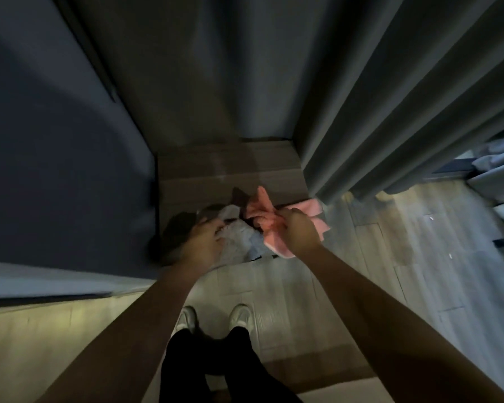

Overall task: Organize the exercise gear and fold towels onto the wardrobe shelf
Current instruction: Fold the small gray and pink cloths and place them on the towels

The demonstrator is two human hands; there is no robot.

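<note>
Below, right hand [300,228] grips pink towel [262,216]; left hand [202,237] touches grey towel [239,237].

The right hand [298,228] covers the middle of the pink towel [259,210], whose far end lies partly behind the curtain [361,141]; the fingertips of the left hand [204,238] are lost in the pale cloth [245,238]. The dark heap [172,228] beside it is too dim and blurred to name.

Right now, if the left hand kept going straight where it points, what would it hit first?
The pale grey-blue towel in the pile: the left hand reaches forward and down at it, fingertips seemingly at its edge. Blur hides contact. The pink towel in the right hand lies off that line.
</note>
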